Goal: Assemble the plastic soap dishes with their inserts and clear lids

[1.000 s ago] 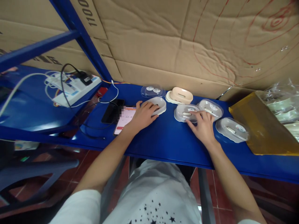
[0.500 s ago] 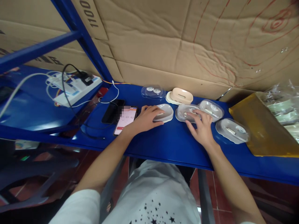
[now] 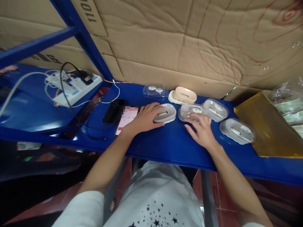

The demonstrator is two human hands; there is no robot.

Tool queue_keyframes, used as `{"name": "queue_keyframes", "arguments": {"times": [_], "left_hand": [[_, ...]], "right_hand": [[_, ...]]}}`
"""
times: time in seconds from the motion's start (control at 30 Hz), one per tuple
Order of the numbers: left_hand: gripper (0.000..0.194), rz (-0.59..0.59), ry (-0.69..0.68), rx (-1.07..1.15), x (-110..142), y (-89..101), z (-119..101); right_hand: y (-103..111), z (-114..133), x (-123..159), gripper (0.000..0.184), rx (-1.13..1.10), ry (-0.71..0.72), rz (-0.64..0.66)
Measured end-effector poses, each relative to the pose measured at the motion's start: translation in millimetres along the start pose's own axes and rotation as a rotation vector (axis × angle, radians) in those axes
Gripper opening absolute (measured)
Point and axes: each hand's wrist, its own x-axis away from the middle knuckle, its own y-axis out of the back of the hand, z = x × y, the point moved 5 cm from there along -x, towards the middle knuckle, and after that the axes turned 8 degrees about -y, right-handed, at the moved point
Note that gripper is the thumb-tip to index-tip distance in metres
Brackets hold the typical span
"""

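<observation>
A grey oval soap dish (image 3: 169, 117) sits on the blue table, with a pale bar-shaped slot or insert in its middle. My left hand (image 3: 148, 118) straddles its left end, thumb at the near edge and fingers over the far rim. To the right is a soap dish with a clear lid (image 3: 183, 111) bearing a round sticker. My right hand (image 3: 201, 127) rests its spread fingertips at that dish's near right side. Two similar lidded dishes, one behind (image 3: 214, 110) and one farther right (image 3: 236, 130), stand close by.
A peach soap dish (image 3: 186, 94) and a loose clear lid (image 3: 155, 91) lie at the back. Left are a lit phone (image 3: 127, 118), a dark phone (image 3: 113, 112), and a power strip (image 3: 78, 93) with cables. A box (image 3: 270, 129) with bagged dishes stands right, cardboard behind.
My left hand slid the grey soap dish rightward, near the lidded one, then drew back slightly toward its left end. My right hand's fingers have shifted slightly toward me on the lidded dish.
</observation>
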Motion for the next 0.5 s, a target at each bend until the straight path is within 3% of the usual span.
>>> {"name": "queue_keyframes", "arguments": {"times": [0.5], "left_hand": [[0.078, 0.038, -0.094, 0.164, -2, -3.2, -5]], "right_hand": [[-5, 10, 0, 0.031, 0.044, 0.086, 0.042]]}}
